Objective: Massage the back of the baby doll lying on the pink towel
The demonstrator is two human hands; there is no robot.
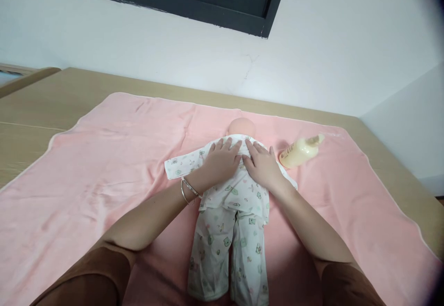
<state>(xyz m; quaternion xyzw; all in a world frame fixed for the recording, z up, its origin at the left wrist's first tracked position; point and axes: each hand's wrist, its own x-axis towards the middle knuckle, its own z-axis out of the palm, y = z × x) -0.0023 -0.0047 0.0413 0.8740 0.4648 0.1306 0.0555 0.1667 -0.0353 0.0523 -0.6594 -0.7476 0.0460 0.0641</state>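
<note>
A baby doll point(241, 126) lies on a pink blanket, dressed in a white printed top point(239, 190) and matching trousers point(212, 250). Only its bald, rounded head shows above the collar; no face is visible. My left hand point(222, 160) rests flat on the upper left of the top, fingers spread. On the upper right of the top lies my right hand point(262, 165), also flat with its fingers apart. The thumbs nearly meet in the middle. One sleeve stretches out to the left; the other is partly hidden behind my right forearm.
A cream pump bottle point(300, 151) is on the pink blanket point(104, 167), just right of my right hand. Under the blanket is a wooden table point(34, 112) against a white wall point(194, 56). A dark window frame point(208, 8) is above.
</note>
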